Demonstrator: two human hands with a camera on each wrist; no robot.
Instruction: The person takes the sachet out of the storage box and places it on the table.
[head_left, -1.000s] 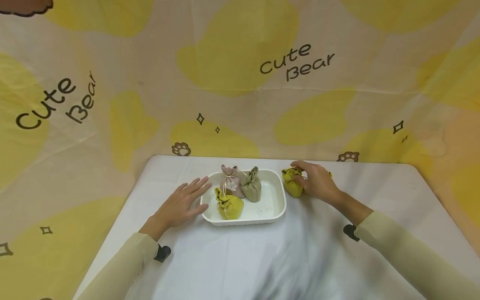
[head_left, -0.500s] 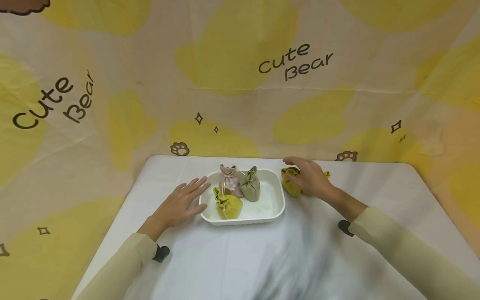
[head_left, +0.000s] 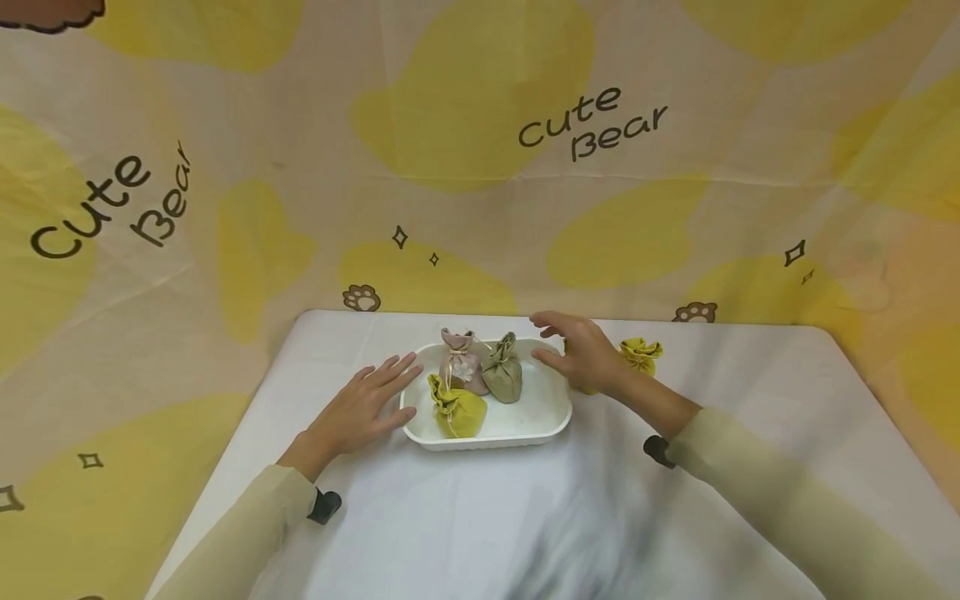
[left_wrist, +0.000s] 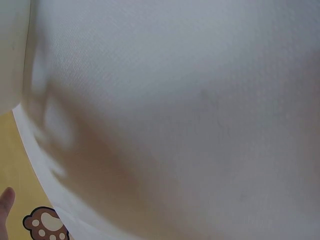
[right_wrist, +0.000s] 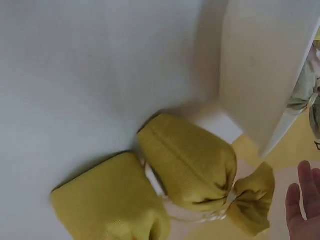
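Olive cloth forms the pouch (head_left: 502, 377) in the white tray (head_left: 532, 412), likely best pinched near its top, so the empty right hand (head_left: 585, 350), fingers parted above the right end, should clear the rim (head_left: 568, 402) while the left hand (head_left: 363, 412), spread at the left, steadies the tray

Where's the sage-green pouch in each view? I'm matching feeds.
Head: the sage-green pouch is inside the white tray, right of the pink pouch.
Left wrist: not in it.
Right wrist: cut off at the right edge, seen past the white tray.
Shared landmark: the white tray, in all three.
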